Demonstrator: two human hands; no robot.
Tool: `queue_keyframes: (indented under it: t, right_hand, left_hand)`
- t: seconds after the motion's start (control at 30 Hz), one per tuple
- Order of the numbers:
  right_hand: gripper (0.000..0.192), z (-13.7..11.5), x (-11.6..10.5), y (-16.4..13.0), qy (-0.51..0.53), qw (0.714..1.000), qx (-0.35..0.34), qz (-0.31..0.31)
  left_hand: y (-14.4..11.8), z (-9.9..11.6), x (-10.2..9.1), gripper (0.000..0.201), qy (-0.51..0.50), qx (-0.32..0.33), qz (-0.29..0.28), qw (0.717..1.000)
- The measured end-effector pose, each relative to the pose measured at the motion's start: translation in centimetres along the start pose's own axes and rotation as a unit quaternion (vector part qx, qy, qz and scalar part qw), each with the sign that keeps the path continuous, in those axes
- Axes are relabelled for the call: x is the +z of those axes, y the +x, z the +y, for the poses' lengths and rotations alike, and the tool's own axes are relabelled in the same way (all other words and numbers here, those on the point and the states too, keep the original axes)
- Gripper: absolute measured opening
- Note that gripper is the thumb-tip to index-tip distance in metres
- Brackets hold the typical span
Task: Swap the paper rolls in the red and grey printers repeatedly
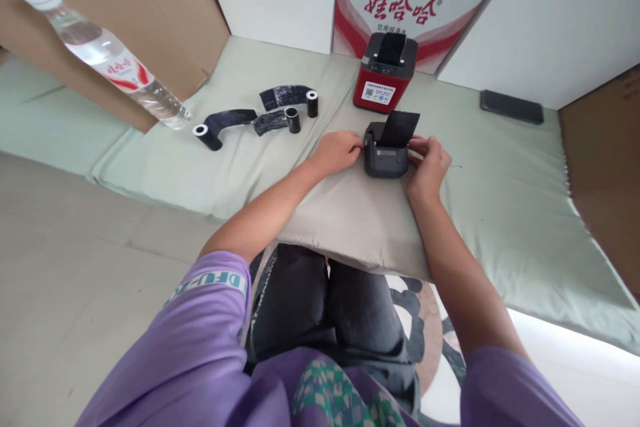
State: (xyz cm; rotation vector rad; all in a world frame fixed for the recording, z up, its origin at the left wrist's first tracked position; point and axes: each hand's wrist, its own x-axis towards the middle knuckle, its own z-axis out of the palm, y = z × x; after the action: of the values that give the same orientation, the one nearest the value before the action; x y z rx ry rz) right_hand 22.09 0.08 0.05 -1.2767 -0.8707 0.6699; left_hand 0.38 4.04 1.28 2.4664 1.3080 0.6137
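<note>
I see the small dark printer (386,159) sitting on the grey cushion (350,220) that lies across the lap, near its far edge; my left hand (336,150) is curled against the printer's left side, fingers closed onto the casing, and my right hand (429,163) clasps its right side, thumb and fingers wrapped round the corner; the lid (399,128) stands open, tilted upward, with both hands just below it; I judge the body to be a light, rigid plastic shell, easy to shift with two hands but apt to slide or tip on the soft cushion, so the flat side walls are the places to grip; the raised lid looks thin and hinged, the part I would not pull on; beyond, on the pale green mat (500,180), a red printer (385,73) stands upright, well apart; three black ribbon rolls (250,119) lie partly unwound to the left, and a clear water bottle (103,53) leans against the cardboard (165,7); a dark phone (511,107) lies far right
</note>
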Motion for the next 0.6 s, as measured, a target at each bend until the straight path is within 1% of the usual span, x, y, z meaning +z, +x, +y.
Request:
queue_keyframes:
  t: [0.07,0.2,0.27,0.37,0.47,0.6]
  right_hand:
    - [0.055,0.3,-0.2,0.4,-0.011,1.0,-0.011,-0.023]
    - [0.066,1.2,-0.4,1.3,-0.038,0.994,-0.036,-0.1]
    - [0.071,1.6,-0.3,1.7,-0.032,0.991,-0.033,-0.129]
    - [0.076,2.1,-0.1,2.1,-0.023,0.987,-0.019,-0.156]
    - [0.08,2.3,-0.1,2.5,-0.024,0.985,-0.024,-0.166]
    - [0.077,2.3,-0.2,2.5,-0.019,0.986,-0.043,-0.162]
  left_hand:
    - [0.0,-0.1,0.1,0.038,-0.011,-0.001,0.009,1.0]
    - [-0.1,0.1,0.0,0.038,-0.039,-0.018,0.044,0.998]
    - [-0.2,0.2,-0.1,0.037,-0.05,-0.026,0.069,0.996]
    - [-0.3,0.4,-0.2,0.039,-0.068,-0.021,0.095,0.993]
    - [-0.3,0.2,-0.1,0.042,-0.083,0.01,0.102,0.991]
    - [0.1,-0.4,0.4,0.04,-0.086,0.108,0.089,0.986]
